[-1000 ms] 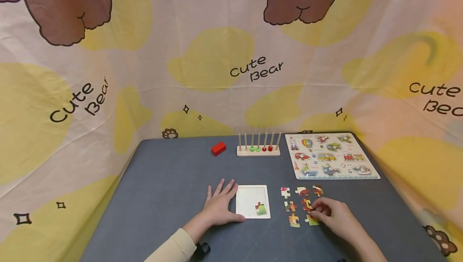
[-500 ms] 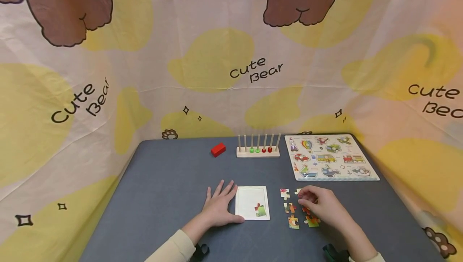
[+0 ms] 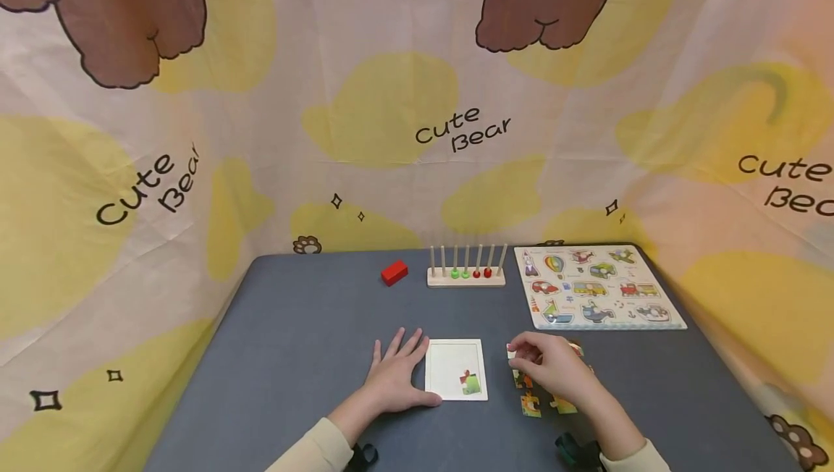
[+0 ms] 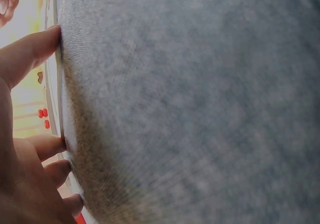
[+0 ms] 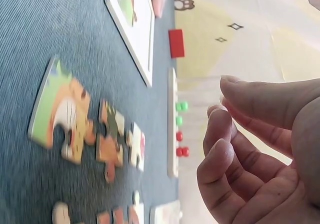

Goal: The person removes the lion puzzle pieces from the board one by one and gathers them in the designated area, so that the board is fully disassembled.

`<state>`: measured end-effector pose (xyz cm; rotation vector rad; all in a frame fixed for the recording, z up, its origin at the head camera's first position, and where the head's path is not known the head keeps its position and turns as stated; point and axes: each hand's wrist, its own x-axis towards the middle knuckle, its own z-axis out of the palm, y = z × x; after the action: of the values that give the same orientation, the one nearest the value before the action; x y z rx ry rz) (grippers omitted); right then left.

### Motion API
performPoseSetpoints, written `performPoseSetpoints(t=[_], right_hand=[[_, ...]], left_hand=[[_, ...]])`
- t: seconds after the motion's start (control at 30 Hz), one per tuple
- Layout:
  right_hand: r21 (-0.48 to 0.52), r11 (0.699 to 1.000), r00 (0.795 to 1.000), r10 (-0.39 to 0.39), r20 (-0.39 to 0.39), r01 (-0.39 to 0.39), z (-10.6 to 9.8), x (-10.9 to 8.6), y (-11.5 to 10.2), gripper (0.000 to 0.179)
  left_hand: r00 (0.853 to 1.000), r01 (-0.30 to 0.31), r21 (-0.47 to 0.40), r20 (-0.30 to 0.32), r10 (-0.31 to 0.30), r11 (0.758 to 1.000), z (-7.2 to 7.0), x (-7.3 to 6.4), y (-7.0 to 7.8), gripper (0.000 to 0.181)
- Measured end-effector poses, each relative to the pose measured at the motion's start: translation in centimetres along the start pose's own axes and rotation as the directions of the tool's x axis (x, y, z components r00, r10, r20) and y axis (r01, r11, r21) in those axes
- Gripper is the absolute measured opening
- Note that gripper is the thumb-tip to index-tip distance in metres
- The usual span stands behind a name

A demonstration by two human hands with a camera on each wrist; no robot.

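My left hand [image 3: 391, 381] lies with its fingers spread on the table, its thumb and fingertips touching the left edge of a white puzzle tray [image 3: 446, 360]. One green and red jigsaw piece [image 3: 470, 383] sits in that tray's lower right corner. Over the loose pieces to the right hovers my right hand [image 3: 554, 367], fingers loosely bent and holding nothing. Beneath it in the right wrist view lie an animal-face piece [image 5: 70, 114], an orange-and-green piece [image 5: 110, 139] and a pink-and-white piece [image 5: 137, 144]. In the head view the hand partly hides several pieces.
At the back of the table stands a wooden peg rack [image 3: 465, 281] with green and red beads. A red block [image 3: 394, 273] is to its left. To its right lies a vehicle picture board [image 3: 606, 295]. A printed bear cloth [image 3: 365, 110] hangs behind the table.
My right hand has moved left across the loose pieces, from the right column to above the left column. My left hand stays at the tray.
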<state>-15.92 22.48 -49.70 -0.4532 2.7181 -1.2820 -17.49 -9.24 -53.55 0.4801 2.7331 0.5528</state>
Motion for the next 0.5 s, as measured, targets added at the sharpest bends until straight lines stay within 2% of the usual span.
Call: performPoseSetpoints(t=[0.2, 0.33, 0.5], right_hand=[[-0.022, 1.000, 1.000, -0.003, 0.031, 0.004, 1.4, 1.1, -0.5, 0.012], [-0.014, 1.000, 0.998, 0.008, 0.063, -0.007, 2.3, 1.7, -0.8, 0.018], [-0.019, 1.000, 0.995, -0.018, 0.101, 0.020, 3.6, 2.2, -0.9, 0.025]], left_hand=[[1.000, -0.006, -0.006, -0.003, 0.006, 1.000, 0.2, 0.1, -0.2, 0.111], [1.000, -0.006, -0.002, 0.003, 0.006, 1.000, 0.0, 0.2, -0.1, 0.111], [1.000, 0.005, 0.004, 0.017, -0.005, 1.000, 0.2, 0.2, -0.1, 0.111]])
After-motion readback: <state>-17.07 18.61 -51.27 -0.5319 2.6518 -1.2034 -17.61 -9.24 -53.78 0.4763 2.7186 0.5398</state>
